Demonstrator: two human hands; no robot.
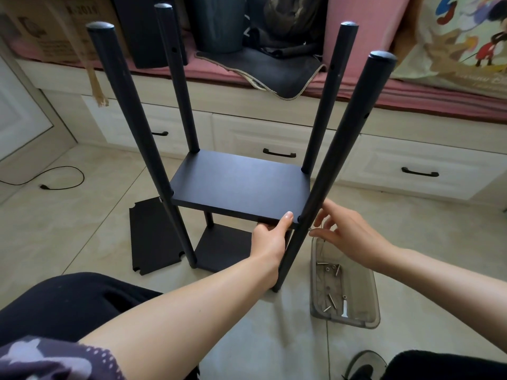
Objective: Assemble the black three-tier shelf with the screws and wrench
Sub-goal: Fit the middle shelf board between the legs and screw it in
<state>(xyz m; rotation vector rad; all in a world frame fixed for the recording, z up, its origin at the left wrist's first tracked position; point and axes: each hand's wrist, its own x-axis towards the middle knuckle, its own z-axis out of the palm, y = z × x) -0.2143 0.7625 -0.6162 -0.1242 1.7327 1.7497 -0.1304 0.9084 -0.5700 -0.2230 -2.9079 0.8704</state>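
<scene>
1. Now the left hand (270, 237) grips the middle shelf board (238, 185) at its near edge, thumb on top.
2. Just beside it, across the near right pole (333, 165), the right hand (348, 229) pinches a small screw (310, 229) against that pole.
3. Below that hand sits the clear tray (370, 305) of screws.

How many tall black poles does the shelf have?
4: near-left pole, far-left pole, far-right pole, near-right pole beside the right hand. None seem hidden.

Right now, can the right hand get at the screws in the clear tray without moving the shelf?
Probably yes. The right hand hovers just above the open-topped tray, beside the shelf post; nothing covers the screws.
</scene>
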